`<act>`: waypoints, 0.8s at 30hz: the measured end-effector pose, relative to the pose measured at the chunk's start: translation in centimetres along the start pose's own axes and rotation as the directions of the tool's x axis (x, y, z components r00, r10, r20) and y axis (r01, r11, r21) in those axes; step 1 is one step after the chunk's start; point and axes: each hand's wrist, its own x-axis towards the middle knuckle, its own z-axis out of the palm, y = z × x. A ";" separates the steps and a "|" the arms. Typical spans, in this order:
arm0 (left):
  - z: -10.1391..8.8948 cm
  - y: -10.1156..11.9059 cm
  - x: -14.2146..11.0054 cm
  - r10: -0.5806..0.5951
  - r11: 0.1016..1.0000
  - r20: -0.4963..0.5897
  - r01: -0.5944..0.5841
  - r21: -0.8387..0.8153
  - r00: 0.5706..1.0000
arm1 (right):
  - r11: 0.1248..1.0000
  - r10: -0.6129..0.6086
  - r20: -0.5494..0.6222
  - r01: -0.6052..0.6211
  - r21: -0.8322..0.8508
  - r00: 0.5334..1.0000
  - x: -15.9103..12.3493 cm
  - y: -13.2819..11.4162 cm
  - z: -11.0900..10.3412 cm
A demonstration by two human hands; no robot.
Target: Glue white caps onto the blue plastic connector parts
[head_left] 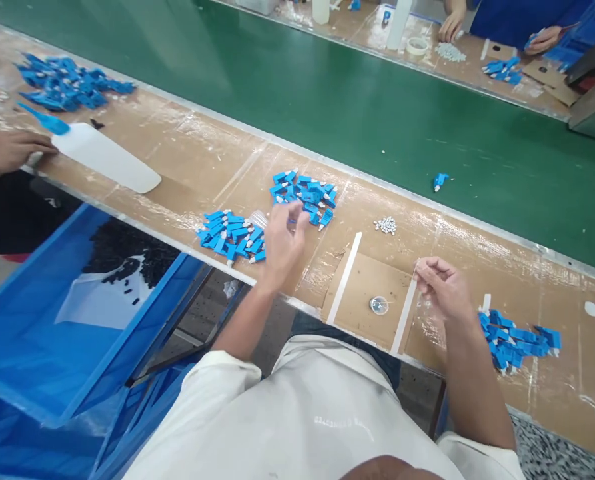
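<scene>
My left hand (283, 241) hovers between two heaps of small blue plastic connectors, the far heap (304, 195) and the near heap (230, 235). Its fingers are curled in a pinch, with a bit of blue showing at the fingertips. My right hand (441, 285) is pinched on a thin, pale stick-like tool above the brown cardboard worktop (192, 160). A small clear round cap (379, 305) lies between two white strips (344, 279). A cluster of tiny white parts (386, 225) sits beyond. Another blue connector heap (517, 339) lies by my right wrist.
A green conveyor belt (327, 100) runs behind the worktop, with one stray blue connector (440, 180) on it. Another person's hand (4, 152) rests at far left beside a white bottle with a blue nozzle (102, 155). Blue bins (67, 320) stand below. People's hands (451, 27) work across the belt.
</scene>
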 end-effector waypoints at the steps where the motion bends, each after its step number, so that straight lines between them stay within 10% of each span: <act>1: 0.3 0.4 -1.7 -0.004 1.000 0.047 0.005 -0.024 0.999 | 0.993 -0.045 -0.082 0.036 -0.112 0.996 1.9 0.0 -0.7; 6: 2.5 1.1 -8.7 -0.124 0.979 0.255 0.161 -0.128 0.959 | 0.850 -0.275 -0.449 -0.003 -0.526 0.850 14.0 -2.1 -2.5; 13: 3.2 0.4 -9.0 -0.103 0.980 0.337 0.154 -0.127 0.936 | 0.654 -0.210 -0.417 -0.190 -0.732 0.884 23.3 -3.3 -0.3; 19: 3.1 0.4 -9.1 -0.155 0.950 0.338 0.234 -0.207 0.928 | 0.638 -0.243 -0.333 -0.109 -0.762 0.911 22.7 -3.8 0.5; 24: 2.5 2.4 -8.3 -0.265 0.835 0.270 0.360 -0.416 0.926 | 0.670 -0.417 0.179 0.435 -0.602 0.891 14.0 -4.3 1.3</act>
